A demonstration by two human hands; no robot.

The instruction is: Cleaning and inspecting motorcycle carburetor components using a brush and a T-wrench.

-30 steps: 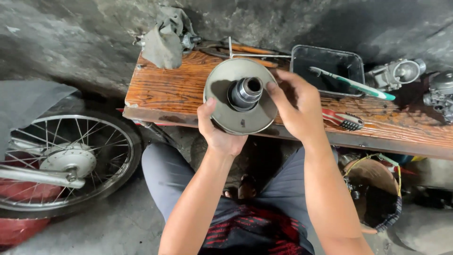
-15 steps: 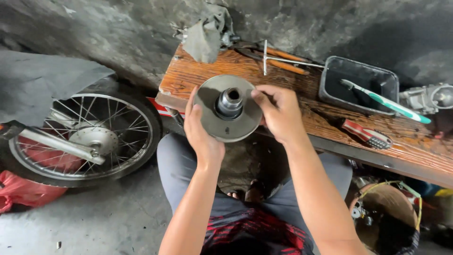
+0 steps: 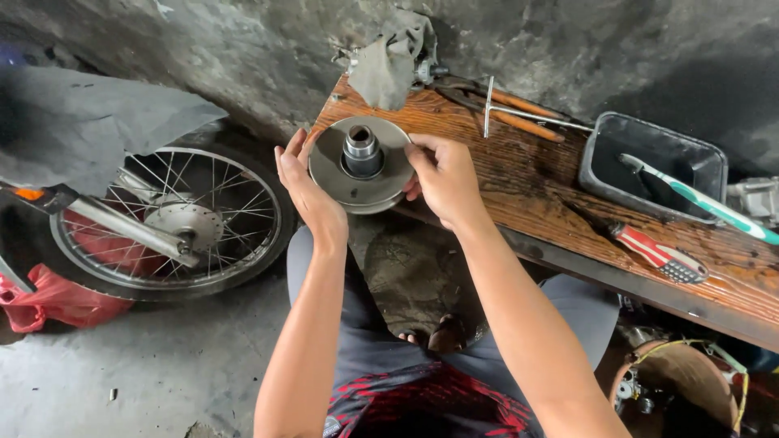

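Note:
I hold a round grey metal pulley disc [image 3: 349,182] with a raised steel hub in its middle, over the near left edge of a wooden bench [image 3: 527,182]. My left hand [image 3: 304,191] cups the disc's left rim, palm against its edge and fingers spread. My right hand [image 3: 442,178] grips the right rim with thumb on top and fingers under. The disc's face points up toward me.
On the bench lie a grey rag [image 3: 389,61], a T-handle wrench [image 3: 495,109], a black tray [image 3: 653,162] holding a green-and-white toothbrush [image 3: 698,199], and a red-handled wire brush [image 3: 657,251]. A spoked motorcycle wheel [image 3: 174,223] leans at left, with a red bag [image 3: 49,296].
The view has swung left, so the bench and disc sit further right. Both hands keep hold of the disc, which is a little further from me over the bench edge.

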